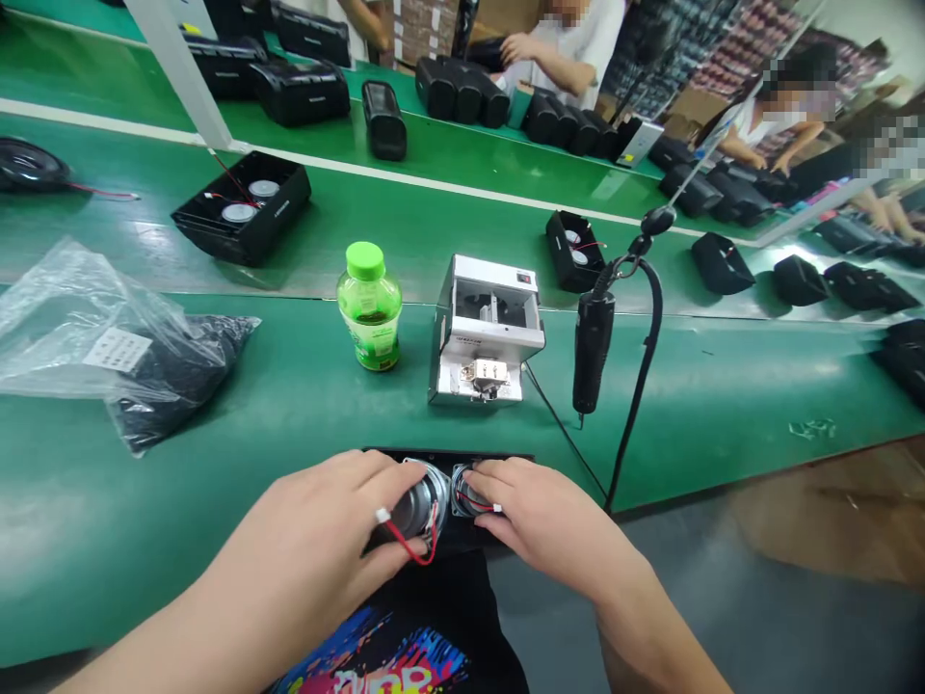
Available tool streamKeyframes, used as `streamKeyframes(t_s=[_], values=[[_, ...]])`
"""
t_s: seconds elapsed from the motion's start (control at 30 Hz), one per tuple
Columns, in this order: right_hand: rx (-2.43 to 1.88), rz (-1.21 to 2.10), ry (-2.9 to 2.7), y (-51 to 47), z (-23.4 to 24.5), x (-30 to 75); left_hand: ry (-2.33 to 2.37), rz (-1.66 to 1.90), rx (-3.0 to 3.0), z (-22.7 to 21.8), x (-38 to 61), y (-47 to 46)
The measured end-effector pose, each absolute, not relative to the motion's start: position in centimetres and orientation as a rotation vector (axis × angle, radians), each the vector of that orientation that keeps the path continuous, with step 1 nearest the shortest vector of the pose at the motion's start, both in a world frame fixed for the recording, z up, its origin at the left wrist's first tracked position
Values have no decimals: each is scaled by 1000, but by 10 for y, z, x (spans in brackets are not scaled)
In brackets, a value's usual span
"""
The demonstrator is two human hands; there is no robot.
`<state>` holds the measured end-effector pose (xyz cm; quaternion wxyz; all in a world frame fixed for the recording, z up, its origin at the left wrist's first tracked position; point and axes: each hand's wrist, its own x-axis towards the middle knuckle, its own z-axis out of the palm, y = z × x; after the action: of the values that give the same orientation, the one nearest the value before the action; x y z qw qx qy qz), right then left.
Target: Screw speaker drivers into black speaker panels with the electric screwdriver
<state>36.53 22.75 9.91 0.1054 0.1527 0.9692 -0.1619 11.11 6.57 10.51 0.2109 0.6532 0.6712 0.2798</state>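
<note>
Speakers (416, 505), left hand (329, 516) gripping, right hand (541, 509) too

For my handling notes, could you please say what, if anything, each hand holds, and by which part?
The left hand grips the larger speaker by opposite sides of its round body; the right hand holds the smaller speaker by its sides.

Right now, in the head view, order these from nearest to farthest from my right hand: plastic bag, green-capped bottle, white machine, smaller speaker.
1. Smaller speaker: touching your right hand.
2. White machine: beyond the hand, almost straight ahead.
3. Green-capped bottle: left of the machine.
4. Plastic bag: well to the left, past the bottle.
</note>
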Motion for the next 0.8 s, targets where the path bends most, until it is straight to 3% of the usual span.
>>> streamKeyframes(t_s=[0.17,0.3,0.47,0.8], values=[[424,-535,2842,232,100,362,1949,105,1952,107,143,86],[411,-569,2841,237,98,363,2015,-188,1948,107,151,98],[402,-640,2839,242,97,367,2012,-270,1870,100,148,106],[270,-591,2897,248,88,372,1950,-104,1886,90,125,96]])
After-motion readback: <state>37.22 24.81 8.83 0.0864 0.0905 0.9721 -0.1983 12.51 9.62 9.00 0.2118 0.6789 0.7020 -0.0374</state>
